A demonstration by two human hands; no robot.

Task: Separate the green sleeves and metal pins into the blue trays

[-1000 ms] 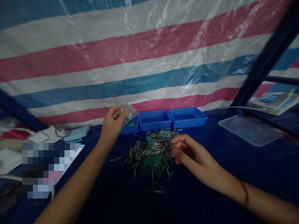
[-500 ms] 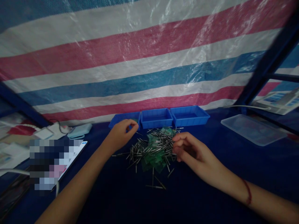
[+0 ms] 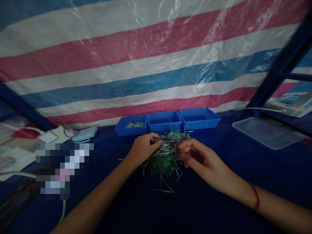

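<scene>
Reaching into the heap from both sides, the left hand (image 3: 141, 149) and right hand (image 3: 207, 162) had their fingers curled and thumbs near the fingertips, leaving only narrow gaps; whether either pinched anything could not be told. The metal pins (image 3: 168, 152) and green film pieces (image 3: 162, 165) lay tangled on the table (image 3: 200, 208), toward its far edge, just in front of the blue trays (image 3: 164, 126). Each pin looked light, stiff and smooth, apt to roll or slip, so a fingertip pinch around the middle of its shaft seemed best, starting with those jutting from the rim of the heap. The film looked thin, soft and perhaps slippery, easy to crease; a loose corner seemed the place to take it, lifted gently so crossing pins were not dragged along.
</scene>
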